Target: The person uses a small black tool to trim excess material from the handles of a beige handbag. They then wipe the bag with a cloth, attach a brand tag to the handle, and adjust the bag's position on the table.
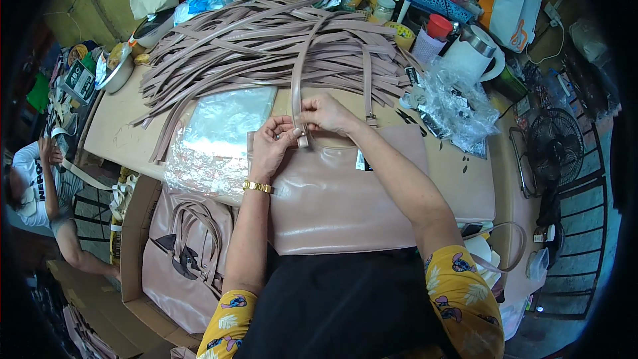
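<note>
A dusty-pink handbag lies at the table's front edge against my lap, its top edge facing away from me. A long pink strap rises from the bag's top left and runs back over the pile. My left hand pinches the strap's lower end near the bag's edge. Just above and right of it, my right hand is closed on the same strap. The fitting between my fingers is mostly hidden. At the bag's top right, the other end of a strap hangs on a small metal fitting. A dark tag sticks out beside it.
A large heap of pink straps covers the table's back. Clear plastic bags lie left, crumpled plastic right. A cardboard box with another pink bag stands at left. A person is at far left, a fan at right.
</note>
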The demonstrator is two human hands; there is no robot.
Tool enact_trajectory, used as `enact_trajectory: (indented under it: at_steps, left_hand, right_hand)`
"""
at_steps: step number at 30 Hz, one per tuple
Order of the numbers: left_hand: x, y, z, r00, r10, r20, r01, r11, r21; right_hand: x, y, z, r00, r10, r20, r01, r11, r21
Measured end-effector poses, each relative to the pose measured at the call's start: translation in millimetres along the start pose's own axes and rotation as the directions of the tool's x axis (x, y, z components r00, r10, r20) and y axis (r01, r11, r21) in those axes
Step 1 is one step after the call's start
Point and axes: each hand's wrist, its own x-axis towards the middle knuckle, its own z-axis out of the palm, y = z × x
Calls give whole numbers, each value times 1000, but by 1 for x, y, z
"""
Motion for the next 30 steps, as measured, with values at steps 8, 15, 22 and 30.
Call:
enact_trajectory:
  at_steps: [8, 15, 22, 30]
  left_hand:
    - [1, -4, -4, 998, -10, -68, 7, 999, -37]
    - [11, -12, 2, 999, 10, -48, -14, 996, -84]
    - [11, -17, -7, 998, -4, -56, 0, 997, -77]
    - [1, 4, 5, 998, -16, 69, 17, 1000, -18]
  right_hand:
    - [-61, -26, 19, 847, -523, -96, 386, 729, -565]
    - [-60, 10, 38, 613, -749, 252, 595, 227, -771]
    - [-90, -11, 80, 485, -751, 448, 563, -124, -817]
    - [-11, -5, 7, 828, -494, -265, 319, 804, -501]
